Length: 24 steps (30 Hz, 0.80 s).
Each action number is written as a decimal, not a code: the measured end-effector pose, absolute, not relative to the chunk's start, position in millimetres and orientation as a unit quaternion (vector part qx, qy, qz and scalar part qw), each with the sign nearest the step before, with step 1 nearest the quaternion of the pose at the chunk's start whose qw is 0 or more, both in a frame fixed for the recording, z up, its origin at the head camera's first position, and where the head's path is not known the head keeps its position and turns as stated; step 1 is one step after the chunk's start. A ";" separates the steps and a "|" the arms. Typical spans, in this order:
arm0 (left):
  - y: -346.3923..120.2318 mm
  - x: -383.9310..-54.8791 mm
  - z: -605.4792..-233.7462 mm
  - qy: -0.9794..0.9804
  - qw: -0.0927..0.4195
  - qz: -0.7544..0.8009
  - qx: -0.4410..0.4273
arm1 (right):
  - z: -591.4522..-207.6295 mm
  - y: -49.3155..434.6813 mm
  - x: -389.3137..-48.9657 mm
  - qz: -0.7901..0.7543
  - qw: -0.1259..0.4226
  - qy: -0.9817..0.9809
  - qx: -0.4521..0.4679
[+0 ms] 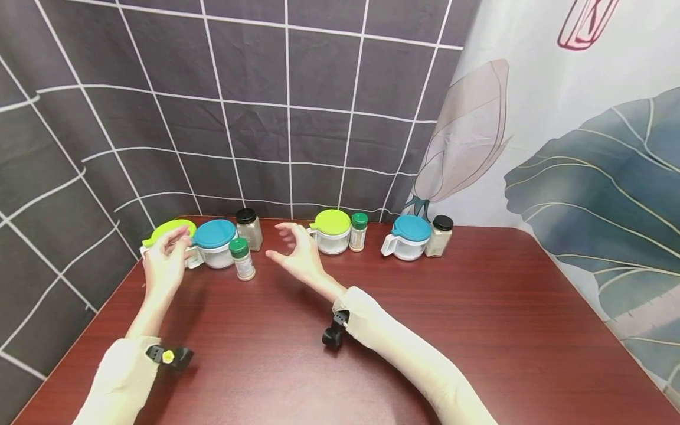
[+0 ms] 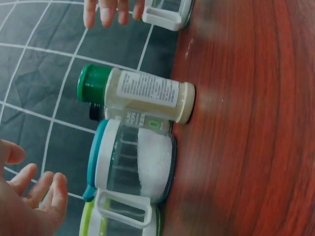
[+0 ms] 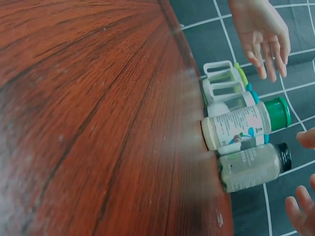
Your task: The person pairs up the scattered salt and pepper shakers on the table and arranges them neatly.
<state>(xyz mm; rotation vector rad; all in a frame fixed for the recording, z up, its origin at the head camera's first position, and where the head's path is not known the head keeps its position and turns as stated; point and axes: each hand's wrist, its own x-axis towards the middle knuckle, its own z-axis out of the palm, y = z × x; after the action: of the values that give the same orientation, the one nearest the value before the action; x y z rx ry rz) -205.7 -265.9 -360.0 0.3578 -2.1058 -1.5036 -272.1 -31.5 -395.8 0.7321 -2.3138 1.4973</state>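
My left hand [image 1: 161,268] hovers at the far left, fingers loosely bent and nothing in them. It partly covers a lime-lidded seasoning jar [image 1: 172,226]. Beside that jar are a blue-lidded seasoning jar [image 1: 215,243], with white contents in the left wrist view, and a green-capped spice shaker [image 1: 243,261]. A black-capped spice bottle [image 1: 251,233] stands behind the shaker. My right hand [image 1: 303,257] is in the air between this group and a second lime-lidded jar [image 1: 332,235], thumb and fingers spread apart, holding nothing.
Right of the second lime-lidded jar stands another green-capped shaker [image 1: 358,233]. Farther right are a blue-lidded jar [image 1: 409,239] and a black-capped bottle [image 1: 439,237]. All stand near the back of the reddish wooden table [image 1: 297,366], before a dark checked cloth [image 1: 249,130].
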 end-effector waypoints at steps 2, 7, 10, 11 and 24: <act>-269.2 -205.8 -360.6 -0.777 0.264 -0.555 0.135 | -395.6 -34.0 -272.3 0.524 0.139 -0.800 0.256; -277.9 -205.7 -361.7 -0.784 0.267 -0.540 0.149 | -394.9 -39.2 -272.1 0.531 0.131 -0.797 0.257; -281.8 -205.6 -362.1 -0.786 0.264 -0.537 0.158 | -395.1 -41.4 -271.9 0.532 0.129 -0.797 0.253; -282.9 -205.7 -362.3 -0.785 0.263 -0.538 0.160 | -395.4 -42.0 -271.8 0.531 0.128 -0.800 0.250; -295.4 -207.7 -362.8 -0.767 0.265 -0.554 0.189 | -398.1 -48.0 -273.1 0.521 0.130 -0.805 0.253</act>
<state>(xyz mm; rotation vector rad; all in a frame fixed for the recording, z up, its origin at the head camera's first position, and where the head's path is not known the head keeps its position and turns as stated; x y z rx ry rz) -207.7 -295.4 -362.8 0.5103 -2.0714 -1.4964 -273.1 -48.0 -398.1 0.7363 -2.3383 1.5138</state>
